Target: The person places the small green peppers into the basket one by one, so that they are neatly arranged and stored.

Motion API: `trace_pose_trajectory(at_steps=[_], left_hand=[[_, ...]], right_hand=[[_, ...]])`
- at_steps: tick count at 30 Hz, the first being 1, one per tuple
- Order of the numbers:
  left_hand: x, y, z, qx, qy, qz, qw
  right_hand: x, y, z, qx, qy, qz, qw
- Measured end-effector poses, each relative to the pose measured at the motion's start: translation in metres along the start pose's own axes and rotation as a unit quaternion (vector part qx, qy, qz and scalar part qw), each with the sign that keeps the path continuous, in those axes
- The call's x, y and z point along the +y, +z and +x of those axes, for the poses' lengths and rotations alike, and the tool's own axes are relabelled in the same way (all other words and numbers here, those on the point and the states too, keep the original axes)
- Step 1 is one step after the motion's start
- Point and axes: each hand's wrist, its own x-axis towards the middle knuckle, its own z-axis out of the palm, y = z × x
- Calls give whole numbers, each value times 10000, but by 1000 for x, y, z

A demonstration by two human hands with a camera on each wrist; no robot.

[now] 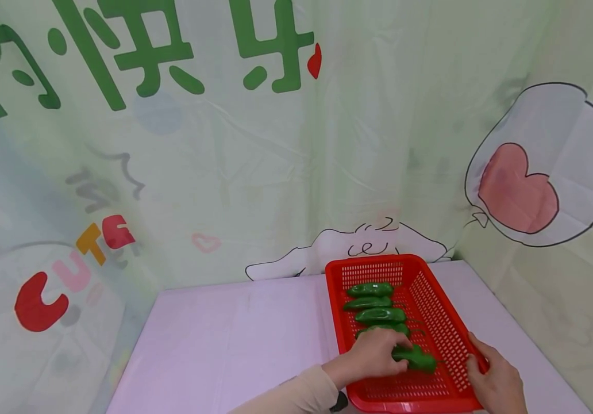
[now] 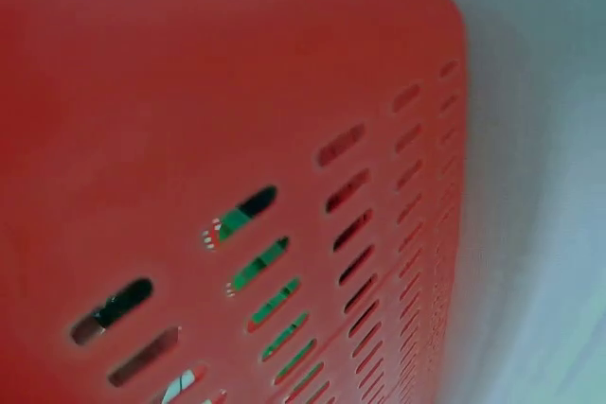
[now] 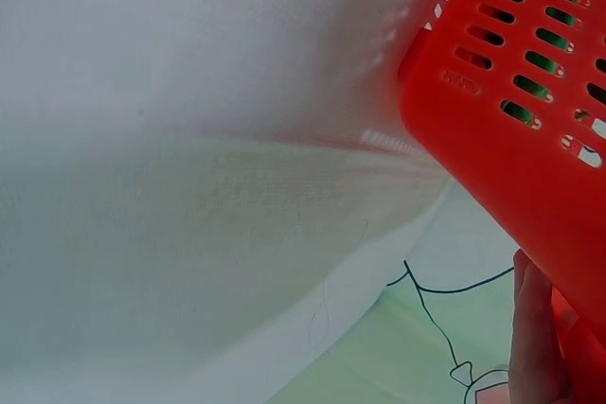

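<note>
A red plastic basket [image 1: 338,322] with slotted walls holds several long green peppers, laid crosswise in a column. My left hand [image 1: 376,353] reaches in over the near left side and pinches the nearest green pepper [image 1: 422,360] between thumb and fingers. Just beyond that hand, another pepper [image 1: 397,328] is partly covered by it. Farther back lie a pepper [image 1: 381,315] and others like it. On the right, my right hand [image 1: 500,376] grips the basket's rim. In the right wrist view a finger [image 3: 538,333] shows beside the basket [image 3: 492,139].
The basket stands on a pale pink tabletop [image 1: 234,328], toward its right side. A printed fabric backdrop [image 1: 255,172] hangs behind and along both sides. Under the left forearm, a small dark object [image 1: 340,401] shows beside the basket.
</note>
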Motion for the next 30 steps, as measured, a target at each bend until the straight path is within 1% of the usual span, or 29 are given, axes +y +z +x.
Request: trace_pose_trajectory(at_steps=[4,6,13,18,22,30], left_hand=[[0,4,2,-192,-46,127,9997],[1,6,3,-274,-72,130,9995],[4,11,4,-391,-79,354,9986],[6,16,6,-556,-252,282,9977],[6,19,6,-599,-295,219,9975],[6,23,6,-514,-273,321,9978]], right_hand=[[0,-1,0,90,-92,-26,9999],[0,0,-1,63,-103,-7,9999],[1,2,0,21,-74,27,10000],[2,2,1,46,-73,1,10000],[2,1,1,62,-68,31,10000],[2,1,0,111,-166,17,9998]])
